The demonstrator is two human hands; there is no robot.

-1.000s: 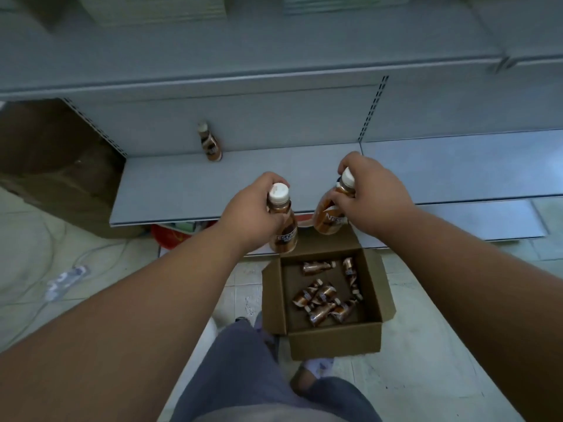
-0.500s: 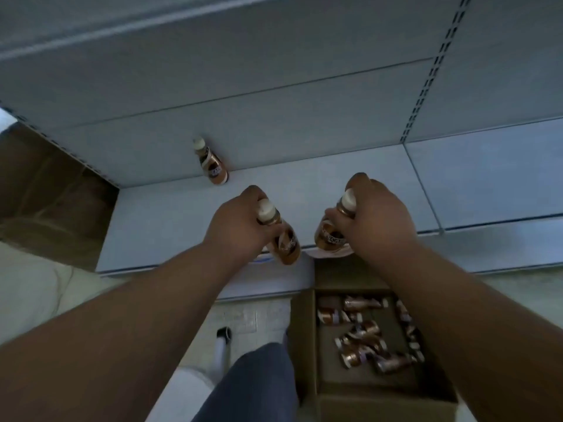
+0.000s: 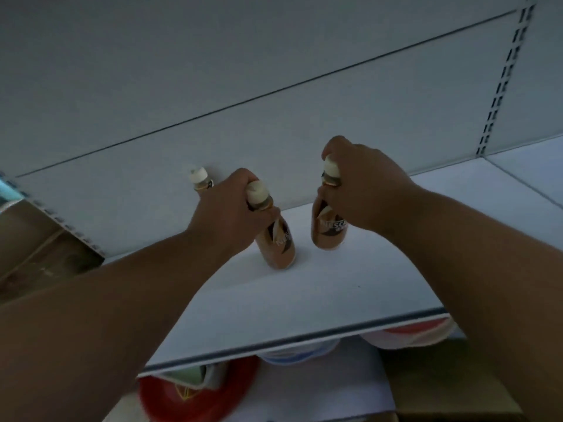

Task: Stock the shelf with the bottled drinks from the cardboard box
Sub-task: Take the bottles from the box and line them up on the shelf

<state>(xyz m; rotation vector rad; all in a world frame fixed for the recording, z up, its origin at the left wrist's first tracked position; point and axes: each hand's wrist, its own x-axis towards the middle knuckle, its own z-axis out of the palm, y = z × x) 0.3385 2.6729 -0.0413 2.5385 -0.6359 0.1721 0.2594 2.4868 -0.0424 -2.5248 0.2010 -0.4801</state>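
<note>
Here, every place is given from the shelf board.

Shelf board (image 3: pixel 304 300): pale grey, running across the middle of the view, with its front lip along the lower edge and a grey back panel (image 3: pixel 274 56) rising behind it.

Left hand (image 3: pixel 225 208): over the shelf board, fingers wrapped around the neck of the left bottle just under its white cap.

Left bottle (image 3: pixel 278 245): brown drink with a dark label, tilted so the cap leans away from the shelf board's middle; its base is at the board's surface, but whether it rests there cannot be told.

Right hand (image 3: pixel 365 190): over the shelf board, fingers curled around the neck and cap of the right bottle.

Right bottle (image 3: pixel 330 236): same brown drink, nearly upright, base at or just above the shelf board, just beside the left bottle and apart from it.

Third bottle (image 3: pixel 201 179): at the back of the shelf board against the back panel, only its white cap and neck showing behind the left hand.

Under the shelf board: a red plate (image 3: pixel 198 394), blurred, and other coloured dishes further along below the front lip.

Cardboard box (image 3: pixel 441 382): a brown corner below the shelf board's front lip, near the right forearm; its contents are out of view.
</note>
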